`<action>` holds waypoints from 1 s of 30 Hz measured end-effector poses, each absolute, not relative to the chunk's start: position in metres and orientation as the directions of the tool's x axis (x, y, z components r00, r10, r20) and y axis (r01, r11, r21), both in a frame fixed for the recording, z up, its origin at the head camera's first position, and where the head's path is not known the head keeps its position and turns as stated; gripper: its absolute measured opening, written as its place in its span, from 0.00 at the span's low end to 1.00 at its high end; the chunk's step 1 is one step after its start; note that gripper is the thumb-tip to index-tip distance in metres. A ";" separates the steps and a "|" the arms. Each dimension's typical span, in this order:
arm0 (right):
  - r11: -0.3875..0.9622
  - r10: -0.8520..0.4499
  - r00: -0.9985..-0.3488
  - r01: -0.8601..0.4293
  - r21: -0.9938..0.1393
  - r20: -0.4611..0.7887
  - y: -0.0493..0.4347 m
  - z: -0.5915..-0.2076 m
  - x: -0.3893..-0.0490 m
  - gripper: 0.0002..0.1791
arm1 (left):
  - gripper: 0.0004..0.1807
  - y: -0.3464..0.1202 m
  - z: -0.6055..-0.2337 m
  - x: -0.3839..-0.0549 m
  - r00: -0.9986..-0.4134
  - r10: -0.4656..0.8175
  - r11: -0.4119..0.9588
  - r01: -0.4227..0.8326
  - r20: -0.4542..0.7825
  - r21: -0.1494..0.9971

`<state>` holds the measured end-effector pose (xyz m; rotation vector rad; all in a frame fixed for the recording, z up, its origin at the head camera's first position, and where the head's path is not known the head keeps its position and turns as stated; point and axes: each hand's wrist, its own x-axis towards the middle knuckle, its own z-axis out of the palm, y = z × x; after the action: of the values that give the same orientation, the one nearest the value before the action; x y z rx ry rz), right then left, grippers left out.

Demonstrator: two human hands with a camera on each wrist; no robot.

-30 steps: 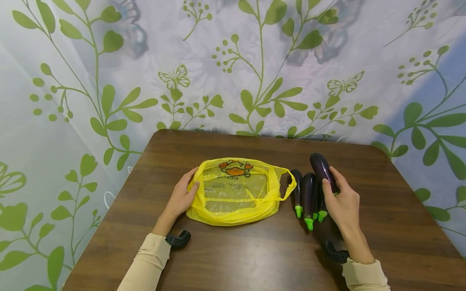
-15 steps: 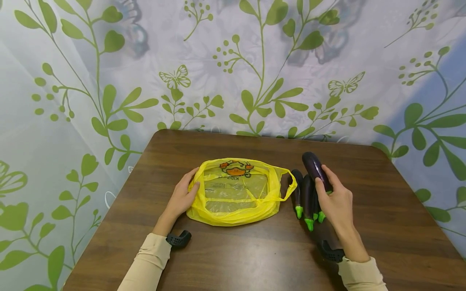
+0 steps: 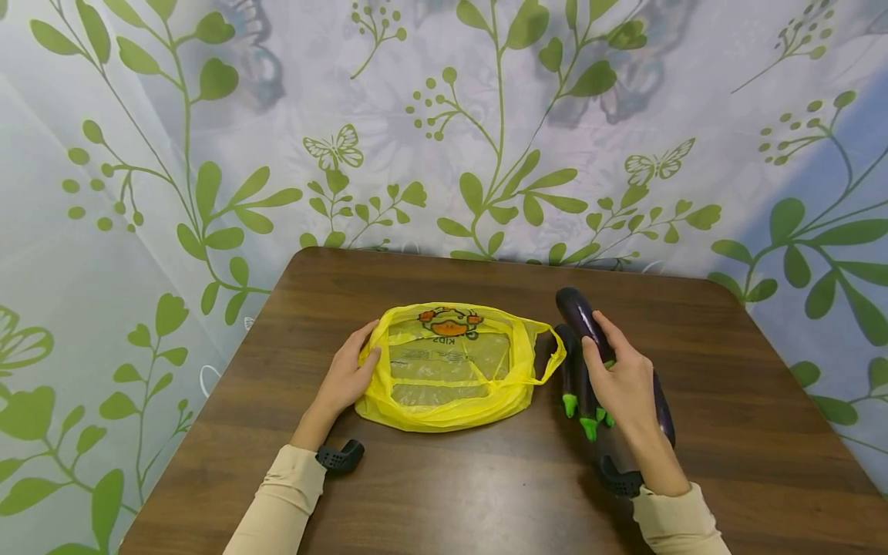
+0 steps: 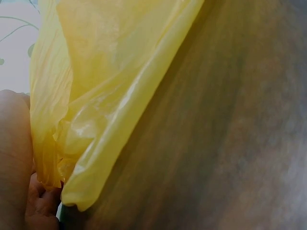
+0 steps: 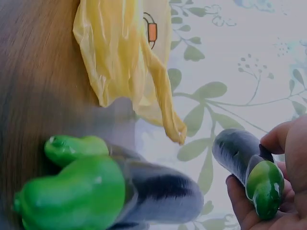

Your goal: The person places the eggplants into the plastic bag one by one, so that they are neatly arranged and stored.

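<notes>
A yellow plastic bag (image 3: 444, 420) lies with its mouth spread wide, a duck print and lettering on its far inner side. At its left rim my left hand (image 3: 349, 370) pinches the plastic, thumb over the edge; in the left wrist view the bag (image 4: 110, 100) hangs in folds beside that hand. My right hand (image 3: 624, 385) holds a dark purple eggplant (image 3: 580, 312) between thumb and fingers, raised above others; its green stem end shows in the right wrist view. Beneath lie several eggplants (image 3: 586, 393), partly hidden, their green stems toward me.
Another eggplant (image 3: 664, 408) lies right of my right wrist. The bag's handle loop (image 3: 555, 358) reaches out beside the eggplants. Behind the brown wooden table (image 3: 451, 501) hangs a leaf-patterned curtain (image 3: 416, 193).
My right hand has moved left with the eggplant, toward the bag, uncovering an eggplant to its right. My left hand and the bag have stayed put.
</notes>
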<state>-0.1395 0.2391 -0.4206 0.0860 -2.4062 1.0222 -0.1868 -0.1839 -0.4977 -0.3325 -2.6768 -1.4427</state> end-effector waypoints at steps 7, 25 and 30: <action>0.719 0.101 -0.861 -0.283 -0.634 0.499 0.230 -0.419 -0.142 0.28 | 0.29 -0.185 -0.499 -0.188 -0.972 0.152 0.534 0.232 0.177 0.813; 0.711 0.019 -0.870 -0.335 -0.618 0.493 0.207 -0.418 -0.146 0.28 | 0.29 -0.185 -0.499 -0.187 -0.971 0.156 0.530 0.235 0.179 0.815; 0.715 -0.004 -0.870 -0.347 -0.607 0.493 0.201 -0.419 -0.148 0.28 | 0.30 -0.184 -0.498 -0.185 -0.971 0.157 0.533 0.235 0.177 0.813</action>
<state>-0.1479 0.2008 -0.4187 0.2693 -2.4571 1.0001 -0.1855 -0.1845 -0.4978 -0.3433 -2.6781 -1.4385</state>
